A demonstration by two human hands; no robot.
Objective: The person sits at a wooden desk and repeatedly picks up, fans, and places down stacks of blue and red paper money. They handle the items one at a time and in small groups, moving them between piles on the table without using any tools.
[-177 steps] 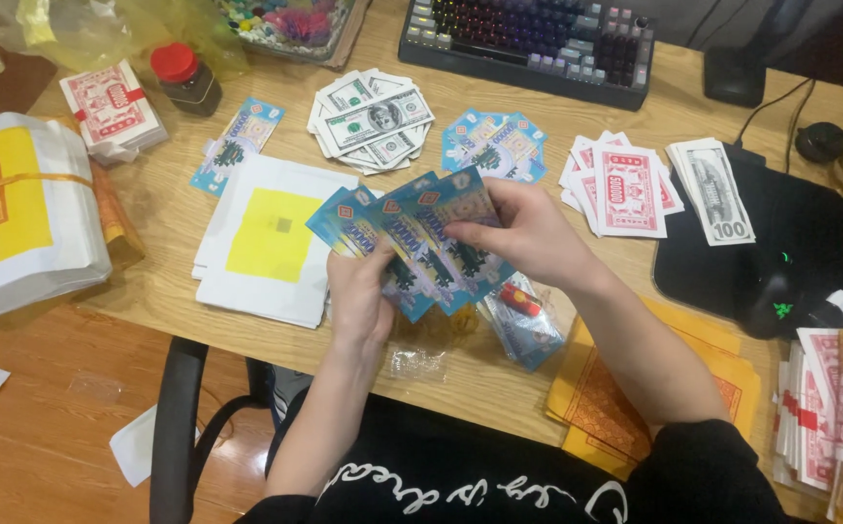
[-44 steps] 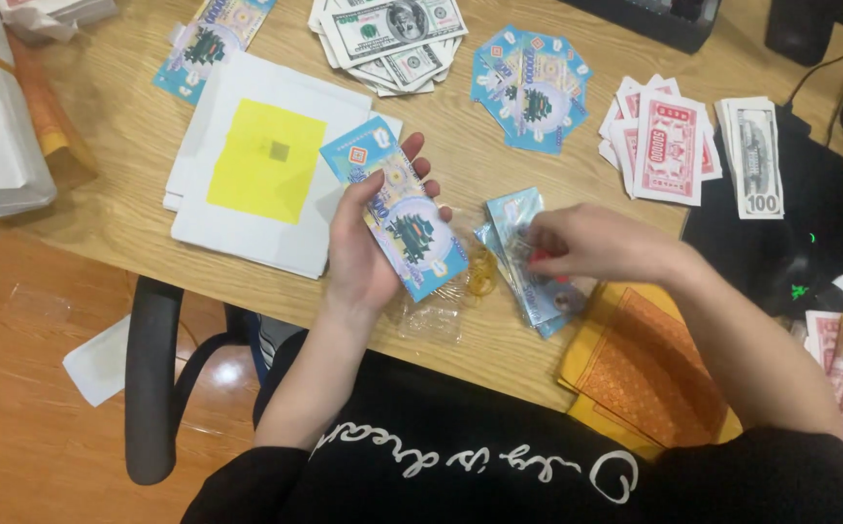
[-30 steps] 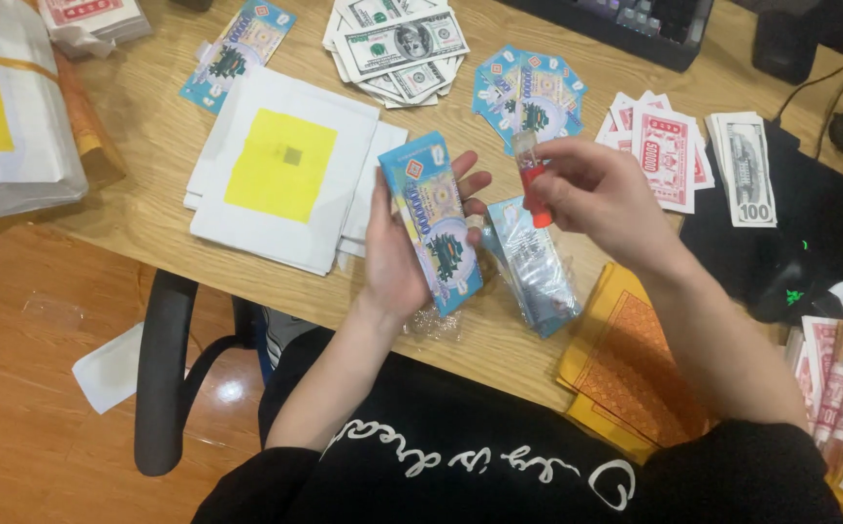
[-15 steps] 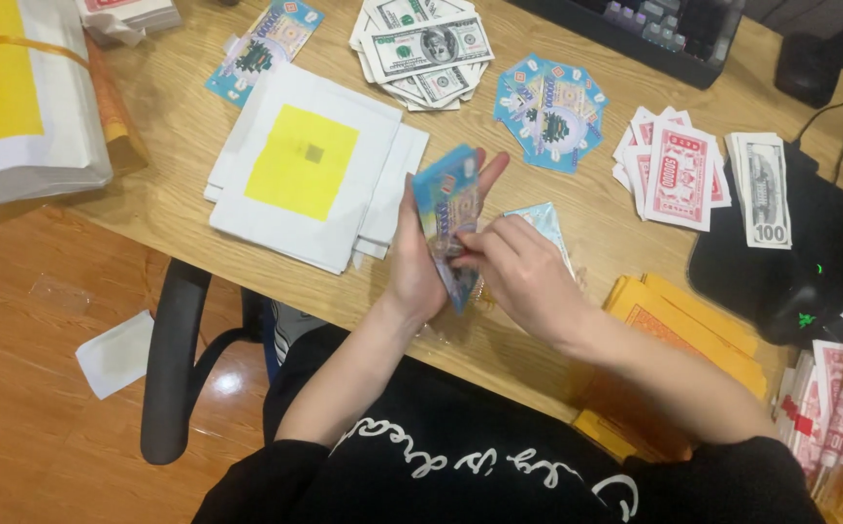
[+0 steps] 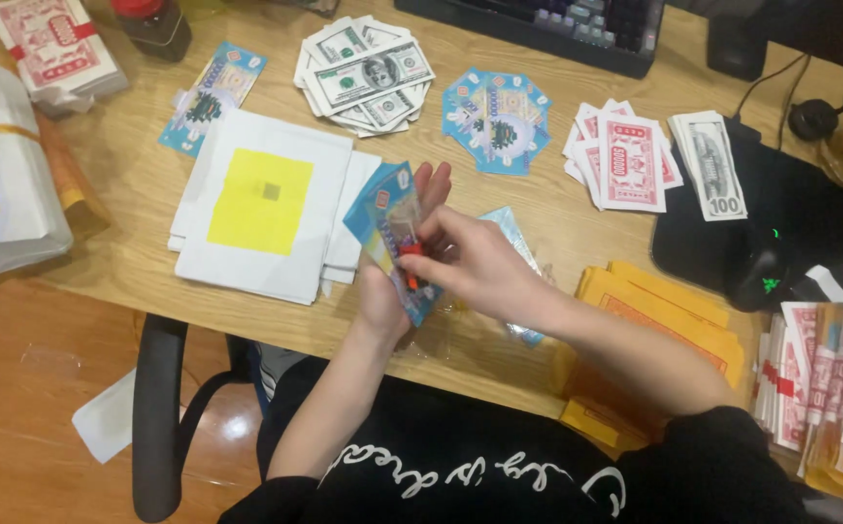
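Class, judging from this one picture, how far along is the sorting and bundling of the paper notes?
Done: fanned piles of grey notes, blue notes and red notes lie on the desk. In hand: the left hand holds a blue bundle while the right hand works a small red piece onto it. Left: more blue notes behind the hands.

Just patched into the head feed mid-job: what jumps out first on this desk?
At the centre, the left hand holds a stack of blue notes upright while the right hand presses a small red piece against it. Beside them to the left lies a pile of white sheets with a yellow square. Fans of green, blue and red play notes line the far side, in front of a dark keyboard.
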